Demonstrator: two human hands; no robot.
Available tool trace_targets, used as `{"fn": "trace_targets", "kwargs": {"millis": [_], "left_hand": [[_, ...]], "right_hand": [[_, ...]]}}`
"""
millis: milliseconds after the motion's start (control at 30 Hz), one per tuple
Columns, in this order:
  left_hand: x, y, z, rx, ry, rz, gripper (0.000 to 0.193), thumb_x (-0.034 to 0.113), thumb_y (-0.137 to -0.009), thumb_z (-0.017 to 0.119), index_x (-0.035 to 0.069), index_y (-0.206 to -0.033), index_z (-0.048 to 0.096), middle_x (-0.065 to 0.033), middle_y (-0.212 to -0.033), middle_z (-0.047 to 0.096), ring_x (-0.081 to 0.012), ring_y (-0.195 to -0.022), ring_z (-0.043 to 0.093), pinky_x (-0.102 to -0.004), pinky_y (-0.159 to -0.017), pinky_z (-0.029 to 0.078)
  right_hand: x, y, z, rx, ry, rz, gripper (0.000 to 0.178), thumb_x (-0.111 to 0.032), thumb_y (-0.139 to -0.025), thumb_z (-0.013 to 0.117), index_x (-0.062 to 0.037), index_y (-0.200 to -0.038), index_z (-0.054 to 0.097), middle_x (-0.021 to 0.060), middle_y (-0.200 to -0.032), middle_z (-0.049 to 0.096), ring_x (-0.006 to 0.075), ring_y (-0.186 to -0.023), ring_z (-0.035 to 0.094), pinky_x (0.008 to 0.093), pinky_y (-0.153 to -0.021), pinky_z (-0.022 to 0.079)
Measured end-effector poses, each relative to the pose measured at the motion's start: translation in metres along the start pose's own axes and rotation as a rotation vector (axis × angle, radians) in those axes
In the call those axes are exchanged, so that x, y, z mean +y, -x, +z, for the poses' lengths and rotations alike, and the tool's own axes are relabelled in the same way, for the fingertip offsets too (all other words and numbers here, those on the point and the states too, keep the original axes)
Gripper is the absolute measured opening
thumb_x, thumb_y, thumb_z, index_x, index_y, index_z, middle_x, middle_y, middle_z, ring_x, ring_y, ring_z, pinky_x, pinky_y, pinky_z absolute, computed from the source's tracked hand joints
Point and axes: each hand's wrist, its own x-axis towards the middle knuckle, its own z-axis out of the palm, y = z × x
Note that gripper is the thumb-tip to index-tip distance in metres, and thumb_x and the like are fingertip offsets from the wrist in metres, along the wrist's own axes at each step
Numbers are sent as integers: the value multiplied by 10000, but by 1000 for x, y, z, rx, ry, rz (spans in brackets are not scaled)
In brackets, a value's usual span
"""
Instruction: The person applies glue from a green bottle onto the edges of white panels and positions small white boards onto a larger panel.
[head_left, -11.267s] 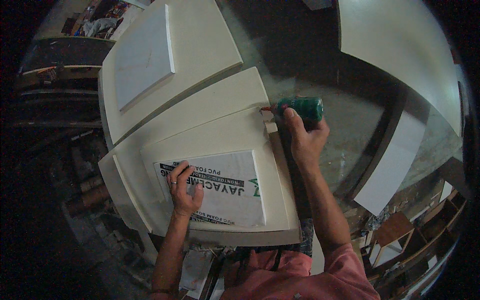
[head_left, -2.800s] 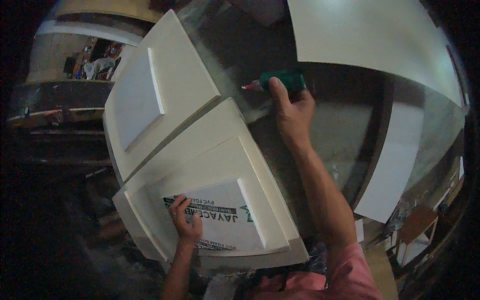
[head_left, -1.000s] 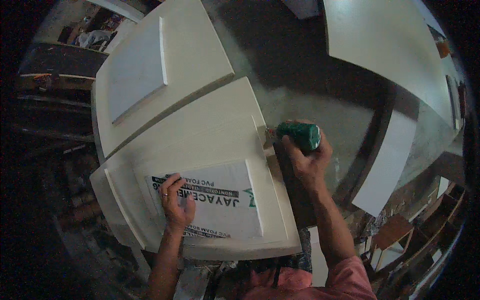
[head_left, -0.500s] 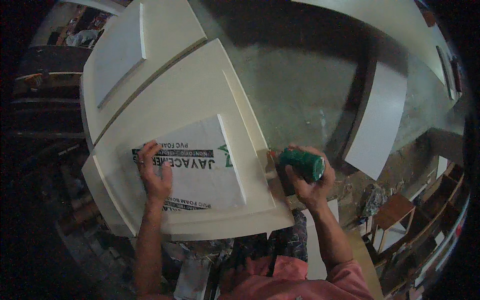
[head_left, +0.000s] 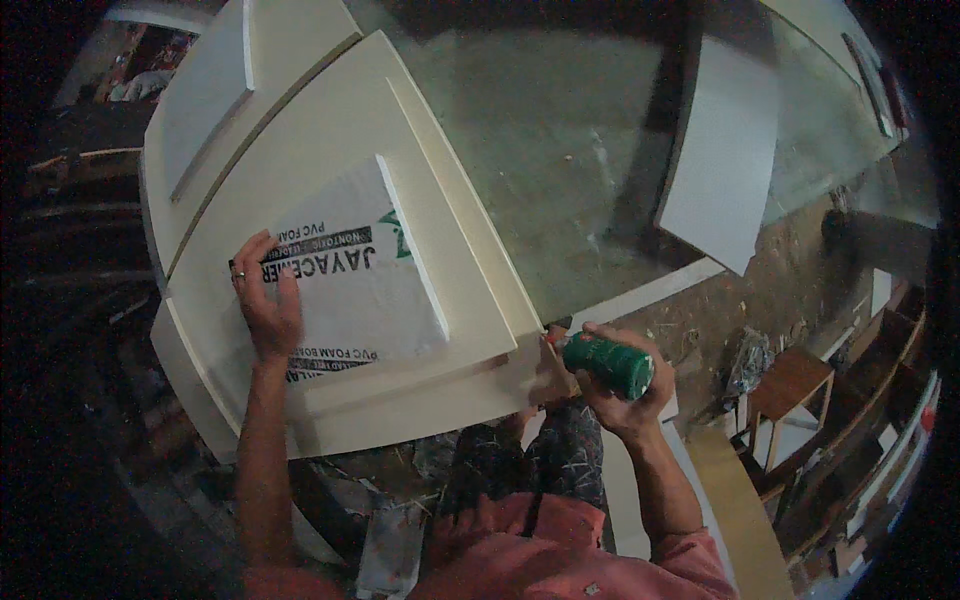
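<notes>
The large cream panel [head_left: 420,400] lies flat and pale before the person; a cream sheet [head_left: 440,240] sits on it, leaving narrow strips of the panel bare along the right and near sides. On the sheet rests a smaller white board [head_left: 365,300] printed in black and green. The smallest, a glossy green bottle [head_left: 612,366] with a reddish nozzle, is tilted at the panel's near right corner; whether its tip touches is unclear.

The hands are well apart: the left hand [head_left: 265,310] is spread on the board's left part, hiding some print, and the right hand [head_left: 635,412] is wrapped around the bottle.

Beyond a dark gap, a second cream panel [head_left: 290,30] bears a plain board [head_left: 205,95]. To the right are a long white panel [head_left: 722,140] and a brown stool-like piece [head_left: 795,385].

Counted: two large cream panels, two boards on them, one bottle.
</notes>
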Motion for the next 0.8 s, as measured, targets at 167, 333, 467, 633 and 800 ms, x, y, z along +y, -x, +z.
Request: {"fn": "trace_targets", "kwargs": {"millis": [167,333,467,633,800], "left_hand": [[3,4,0,2,-38,15,371,60,-810,528,-24,-1171,549,-196,-1245,533,-344,-1205,475,-435,-1065,339],[-5,8,0,-12,-23,36,391,37,-819,531,-3,-1208,542,-173,-1277,529,-313,-1216,477,-408,-1073,338],[-18,11,2,3,-22,72,401,46,-828,547,14,-1227,539,-167,-1287,527,-305,-1211,484,-404,-1069,348],[-14,4,0,73,-26,90,362,80,-814,592,24,-1170,557,-164,-1231,551,-326,-1171,510,-415,-1026,390],[-24,13,13,195,-88,167,353,149,-812,619,66,-1150,561,-174,-1189,579,-364,-1131,539,-444,-969,438]], "right_hand": [[-6,33,-19,-76,106,-55,588,-103,-793,768,-62,-1197,344,239,-1092,617,351,-924,680,428,-766,571],[-13,60,-28,-42,82,-39,546,-96,-790,760,-39,-1191,394,225,-1092,622,333,-948,678,415,-765,572],[-26,91,-40,-101,154,92,490,-76,-769,766,6,-1179,511,186,-1050,651,261,-959,672,367,-780,561],[-47,160,-63,395,-81,462,358,-109,-761,781,-1,-1060,618,137,-1035,699,182,-914,669,333,-797,537],[-54,242,-110,770,-713,551,436,-415,-904,608,-28,-1102,612,118,-1097,670,186,-903,631,330,-779,469]]}}
